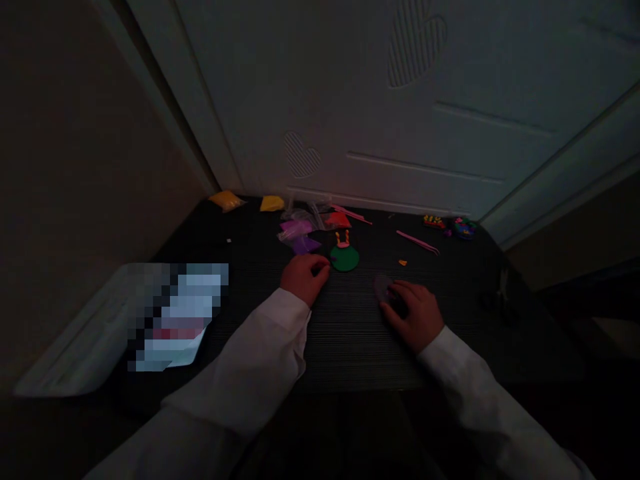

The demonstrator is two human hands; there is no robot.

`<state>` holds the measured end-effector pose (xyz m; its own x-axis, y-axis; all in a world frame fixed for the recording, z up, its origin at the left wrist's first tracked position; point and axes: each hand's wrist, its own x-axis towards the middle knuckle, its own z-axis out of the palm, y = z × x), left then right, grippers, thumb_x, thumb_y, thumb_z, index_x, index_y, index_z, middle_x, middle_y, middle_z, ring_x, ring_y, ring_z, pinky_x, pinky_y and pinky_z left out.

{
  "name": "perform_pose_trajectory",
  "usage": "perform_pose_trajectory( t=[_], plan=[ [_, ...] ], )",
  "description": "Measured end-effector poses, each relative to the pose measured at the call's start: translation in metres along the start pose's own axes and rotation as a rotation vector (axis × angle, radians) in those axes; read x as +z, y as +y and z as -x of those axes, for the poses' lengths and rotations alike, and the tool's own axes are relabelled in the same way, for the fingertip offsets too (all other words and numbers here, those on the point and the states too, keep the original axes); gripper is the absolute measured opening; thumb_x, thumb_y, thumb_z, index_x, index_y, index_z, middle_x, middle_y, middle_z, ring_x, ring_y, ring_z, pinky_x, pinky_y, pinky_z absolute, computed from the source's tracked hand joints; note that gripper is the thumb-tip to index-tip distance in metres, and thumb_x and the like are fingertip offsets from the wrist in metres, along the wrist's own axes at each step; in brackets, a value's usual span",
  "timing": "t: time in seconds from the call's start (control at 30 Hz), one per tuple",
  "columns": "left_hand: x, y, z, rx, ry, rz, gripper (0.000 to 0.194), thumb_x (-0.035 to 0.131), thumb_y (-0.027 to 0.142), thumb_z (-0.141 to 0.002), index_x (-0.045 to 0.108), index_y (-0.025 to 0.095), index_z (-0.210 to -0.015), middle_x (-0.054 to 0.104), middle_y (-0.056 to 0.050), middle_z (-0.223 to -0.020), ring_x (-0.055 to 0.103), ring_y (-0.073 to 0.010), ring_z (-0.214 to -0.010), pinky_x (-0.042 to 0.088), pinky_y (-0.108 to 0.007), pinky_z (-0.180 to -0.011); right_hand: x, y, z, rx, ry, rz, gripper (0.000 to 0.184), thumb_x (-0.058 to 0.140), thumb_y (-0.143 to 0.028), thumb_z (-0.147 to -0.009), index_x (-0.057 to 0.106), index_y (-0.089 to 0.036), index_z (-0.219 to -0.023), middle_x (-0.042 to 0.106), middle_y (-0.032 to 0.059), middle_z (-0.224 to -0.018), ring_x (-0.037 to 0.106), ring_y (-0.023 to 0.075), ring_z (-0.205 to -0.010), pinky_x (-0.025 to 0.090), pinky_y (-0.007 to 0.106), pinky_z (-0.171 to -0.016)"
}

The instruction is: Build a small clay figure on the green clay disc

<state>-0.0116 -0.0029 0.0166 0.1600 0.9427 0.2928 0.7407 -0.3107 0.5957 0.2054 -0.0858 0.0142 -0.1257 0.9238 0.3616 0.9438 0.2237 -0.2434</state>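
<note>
My left hand [304,279] rests near the middle of the dark table, thumb and forefinger closed in a pinch. Whatever is between those fingertips is too dark and small to make out. Just beyond them lies a green clay disc [345,260], with a small purple bit on its left side. A pink clay piece [343,245] with two orange-and-pink stalks sits at the disc's top edge. To the right, my right hand [414,312] has thumb and fingers on the edge of a clear round disc [383,287] at the table surface.
Purple clay packets [296,230], a red packet [339,219] and yellow packets [273,203] lie at the back. Pink tweezers [418,241], an orange scrap [403,263], colourful clay pieces [464,228] and dark scissors [500,297] lie right. A lit tablet [185,313] stands left.
</note>
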Motion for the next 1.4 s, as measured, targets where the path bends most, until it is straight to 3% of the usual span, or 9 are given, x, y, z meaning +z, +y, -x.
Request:
perform_pose_trajectory(
  t=[0.17,0.37,0.53,0.7,0.87,1.03,1.2,1.4],
  plan=[
    [0.0006,-0.0012,-0.0005,0.021,-0.009,-0.030,0.019,0.046,0.029,-0.068,0.059,0.020,-0.077,0.060,-0.001,-0.072,0.051,-0.0149,-0.072,0.040,-0.028,-0.067,-0.0029,-0.0050,0.0027,-0.102,-0.052,-0.039,0.037,0.048,-0.038,-0.070,0.052,-0.019,-0.101,0.053,0.0098,-0.103,0.047,0.0228,-0.092,0.036,0.039,-0.076],
    [0.0008,-0.0010,-0.0007,0.021,-0.012,-0.021,0.019,0.045,0.030,-0.069,0.059,0.019,-0.078,0.059,-0.002,-0.072,0.050,-0.0145,-0.071,0.039,-0.028,-0.067,-0.0035,0.0017,-0.0002,-0.027,-0.041,0.007,0.037,0.047,-0.039,-0.070,0.053,-0.017,-0.099,0.054,0.0103,-0.102,0.047,0.0235,-0.093,0.037,0.040,-0.075],
    [0.0012,-0.0009,-0.0008,0.019,-0.006,-0.014,0.019,0.046,0.029,-0.068,0.059,0.019,-0.077,0.059,-0.001,-0.072,0.050,-0.0144,-0.071,0.039,-0.028,-0.067,-0.0058,-0.0063,0.0037,-0.113,-0.111,-0.050,0.037,0.047,-0.039,-0.071,0.052,-0.019,-0.101,0.053,0.0086,-0.105,0.047,0.0216,-0.095,0.036,0.038,-0.078],
    [0.0015,-0.0015,-0.0008,0.018,-0.011,-0.010,0.019,0.045,0.030,-0.068,0.059,0.020,-0.077,0.060,-0.001,-0.073,0.050,-0.0147,-0.071,0.039,-0.028,-0.066,-0.0047,0.0033,-0.0020,-0.053,-0.064,-0.012,0.038,0.047,-0.039,-0.069,0.052,-0.016,-0.100,0.055,0.0108,-0.101,0.048,0.0235,-0.092,0.037,0.041,-0.075],
    [0.0016,-0.0016,-0.0007,0.016,-0.011,-0.016,0.019,0.045,0.030,-0.068,0.059,0.020,-0.078,0.060,-0.001,-0.073,0.050,-0.0148,-0.071,0.039,-0.028,-0.066,-0.0065,-0.0026,0.0005,-0.143,-0.118,-0.058,0.038,0.048,-0.039,-0.070,0.051,-0.019,-0.101,0.053,0.0088,-0.104,0.047,0.0217,-0.094,0.037,0.038,-0.076],
    [0.0010,-0.0010,-0.0006,0.015,-0.031,-0.028,0.019,0.046,0.030,-0.068,0.059,0.021,-0.077,0.060,-0.001,-0.072,0.051,-0.0151,-0.071,0.039,-0.028,-0.065,-0.0052,0.0012,-0.0014,-0.069,-0.078,-0.011,0.038,0.047,-0.040,-0.070,0.052,-0.017,-0.100,0.054,0.0106,-0.102,0.048,0.0232,-0.093,0.037,0.041,-0.076],
    [0.0008,-0.0003,-0.0008,0.015,-0.036,-0.033,0.019,0.046,0.030,-0.068,0.060,0.020,-0.077,0.060,-0.001,-0.072,0.050,-0.0151,-0.071,0.039,-0.028,-0.066,-0.0055,-0.0018,-0.0008,-0.162,-0.141,-0.074,0.039,0.048,-0.040,-0.070,0.050,-0.018,-0.103,0.052,0.0082,-0.106,0.046,0.0208,-0.096,0.036,0.038,-0.080],
    [0.0005,0.0001,-0.0007,0.025,-0.039,-0.025,0.019,0.045,0.030,-0.068,0.059,0.020,-0.076,0.060,-0.001,-0.073,0.050,-0.0147,-0.071,0.039,-0.028,-0.066,-0.0060,-0.0020,-0.0023,-0.127,-0.091,-0.046,0.038,0.047,-0.039,-0.070,0.051,-0.017,-0.101,0.054,0.0103,-0.102,0.048,0.0225,-0.094,0.037,0.040,-0.077]
  ],
)
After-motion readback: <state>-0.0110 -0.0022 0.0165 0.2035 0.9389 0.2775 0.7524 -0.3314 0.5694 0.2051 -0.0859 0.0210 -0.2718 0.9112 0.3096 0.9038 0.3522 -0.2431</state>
